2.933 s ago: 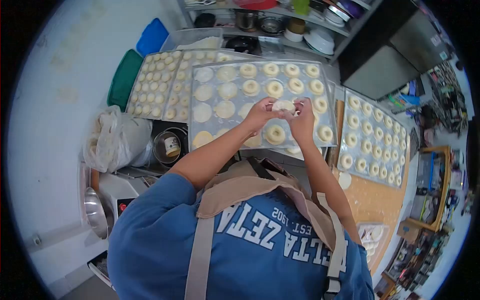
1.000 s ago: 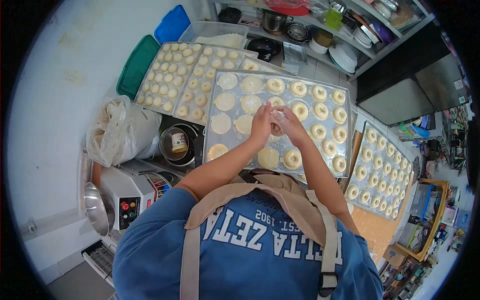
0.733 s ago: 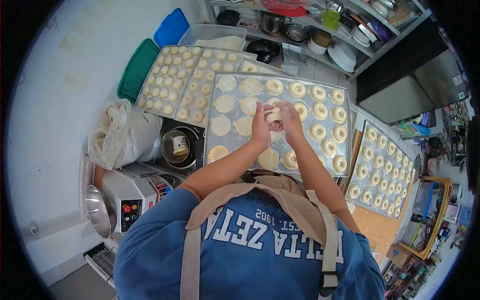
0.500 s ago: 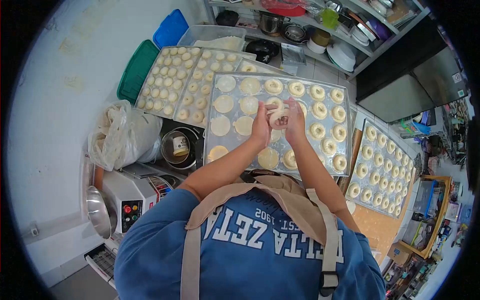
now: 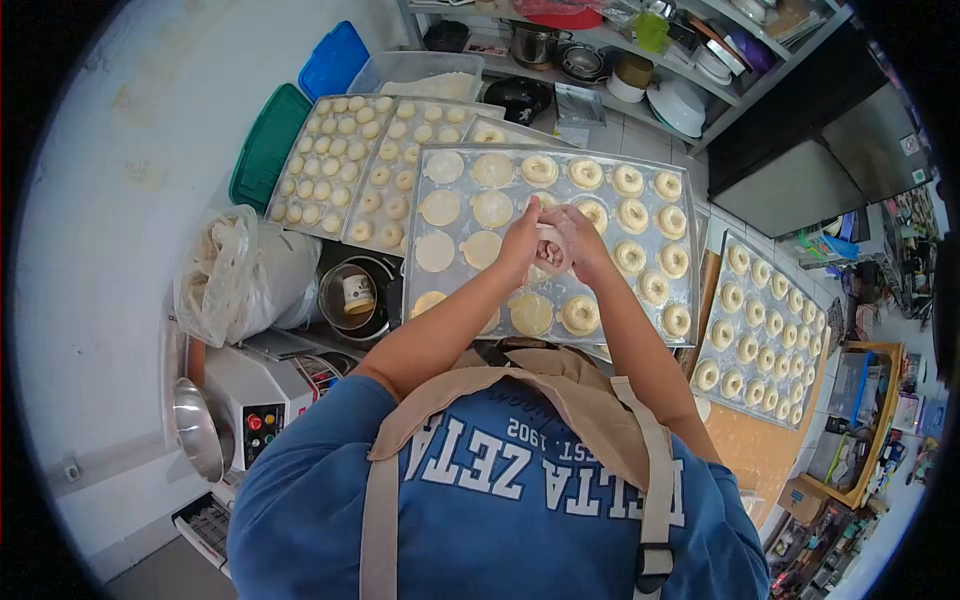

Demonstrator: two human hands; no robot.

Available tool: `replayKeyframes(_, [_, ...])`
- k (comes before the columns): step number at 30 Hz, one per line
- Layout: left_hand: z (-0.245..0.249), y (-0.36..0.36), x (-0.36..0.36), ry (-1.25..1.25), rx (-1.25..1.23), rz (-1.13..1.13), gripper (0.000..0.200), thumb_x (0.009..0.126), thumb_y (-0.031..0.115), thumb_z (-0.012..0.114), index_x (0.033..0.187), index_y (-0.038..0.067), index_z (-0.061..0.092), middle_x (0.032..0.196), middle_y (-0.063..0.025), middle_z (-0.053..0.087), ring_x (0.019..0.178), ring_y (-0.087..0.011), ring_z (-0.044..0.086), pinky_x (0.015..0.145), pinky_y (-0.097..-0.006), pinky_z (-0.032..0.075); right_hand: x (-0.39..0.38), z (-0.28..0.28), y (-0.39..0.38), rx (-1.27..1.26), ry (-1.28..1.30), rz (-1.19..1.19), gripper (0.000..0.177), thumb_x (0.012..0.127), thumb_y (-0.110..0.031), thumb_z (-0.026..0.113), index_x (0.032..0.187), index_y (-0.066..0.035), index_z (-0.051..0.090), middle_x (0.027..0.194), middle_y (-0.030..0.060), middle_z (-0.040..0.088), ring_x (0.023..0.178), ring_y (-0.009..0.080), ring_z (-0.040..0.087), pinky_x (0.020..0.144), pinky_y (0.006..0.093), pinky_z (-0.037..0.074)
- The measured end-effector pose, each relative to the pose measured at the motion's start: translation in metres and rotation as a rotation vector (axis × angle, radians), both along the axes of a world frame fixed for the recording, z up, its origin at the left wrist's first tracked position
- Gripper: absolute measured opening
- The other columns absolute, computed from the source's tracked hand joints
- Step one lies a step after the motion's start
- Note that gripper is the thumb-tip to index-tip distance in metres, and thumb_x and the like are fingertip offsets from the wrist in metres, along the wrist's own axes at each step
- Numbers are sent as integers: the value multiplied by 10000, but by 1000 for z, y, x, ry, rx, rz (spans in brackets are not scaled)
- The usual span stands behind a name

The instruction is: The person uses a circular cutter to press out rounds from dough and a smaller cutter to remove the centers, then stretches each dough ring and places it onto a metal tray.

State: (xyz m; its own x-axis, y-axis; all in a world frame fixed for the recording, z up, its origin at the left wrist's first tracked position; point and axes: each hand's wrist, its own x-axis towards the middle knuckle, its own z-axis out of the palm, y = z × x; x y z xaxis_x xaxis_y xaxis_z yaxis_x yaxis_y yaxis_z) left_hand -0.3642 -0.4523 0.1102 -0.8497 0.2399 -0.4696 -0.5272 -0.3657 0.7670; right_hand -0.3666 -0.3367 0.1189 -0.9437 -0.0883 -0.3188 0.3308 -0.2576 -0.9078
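A pale dough ring (image 5: 550,233) hangs between my two hands above the large metal tray. My left hand (image 5: 518,248) grips its left side, thumb pointing up, and my right hand (image 5: 584,242) is wrapped round its right side. Some fingers show through the hole of the ring. Under my hands, the metal tray (image 5: 560,152) carries shaped dough rings, such as this one (image 5: 580,315), mostly on the right. Flat round paper liners (image 5: 434,251) lie along its left. My hands hide part of the tray's middle.
At the upper left, trays hold small dough balls (image 5: 322,165). Another tray (image 5: 765,330) of dough rings rests on a wooden table (image 5: 745,450) at right. A plastic bag (image 5: 235,270), a pan (image 5: 350,297) and a machine with buttons (image 5: 262,420) stand left.
The dough ring has been turned and drawn wider between my hands, and its hole now shows larger with fingers inside. My right hand has shifted slightly down.
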Motion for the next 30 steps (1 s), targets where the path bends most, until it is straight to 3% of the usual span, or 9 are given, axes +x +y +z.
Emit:
replayKeyframes(4, [10,20,4,-169,278,405,628,947,603,311,1016,17,526,667,-48,568,523,-134,531,498,-239,444,1,1,3,43,16,-137,279,956,-295,491,1087,-50,523,873,54,601,594,92,548,455,204,418])
replayKeyframes(7, [-2,-7,1,-18,120,-76,642,947,607,299,1068,13,511,707,-57,581,561,-131,544,548,-250,460,0,-1,7,94,-16,48,285,958,-292,485,1114,-54,508,879,63,606,586,91,541,451,203,412])
replayKeyframes(9, [-7,-4,-2,-2,45,-64,632,950,600,302,1060,17,522,718,-60,584,570,-125,547,564,-256,464,-4,2,12,165,-67,186,300,956,-303,494,1128,-57,500,875,69,607,578,91,538,446,205,409])
replayKeyframes(13, [-8,8,1,-60,326,241,603,963,572,305,1046,19,532,737,-66,593,588,-116,550,570,-254,462,-3,0,-5,-61,-50,-296,274,934,-302,551,1020,-43,531,759,56,612,506,93,528,424,229,416])
replayKeyframes(16, [-14,-8,-10,-36,-42,-112,594,968,560,306,1047,21,542,745,-54,588,606,-104,541,569,-245,449,-6,-5,2,46,-71,48,249,935,-292,549,989,-50,528,743,45,611,510,89,518,426,229,418])
replayKeyframes(19, [-20,-3,-6,70,-69,-55,591,967,558,319,1054,22,550,757,-39,587,622,-96,537,571,-237,441,-5,-11,8,-85,8,-40,236,931,-280,559,991,-53,538,805,49,621,596,86,542,497,226,450])
replayKeyframes(22, [-16,5,-2,-30,202,170,587,967,556,327,1049,23,559,758,-30,584,627,-85,538,578,-232,441,-4,-17,5,-45,-35,-191,221,935,-265,551,1002,-55,552,838,45,609,643,89,555,529,223,454])
replayKeyframes(25, [3,-7,-8,-36,-149,-131,598,969,558,312,1086,15,534,762,-39,590,609,-90,536,557,-229,433,-6,-21,4,23,-38,51,220,936,-262,545,1010,-56,562,814,26,588,605,82,543,500,209,428])
replayKeyframes(30, [-17,7,-5,-28,140,94,639,940,611,326,1076,25,541,786,-65,600,625,-110,560,574,-255,470,-3,-14,1,-49,32,-184,254,933,-284,549,1026,-47,551,797,14,572,605,66,535,492,204,423])
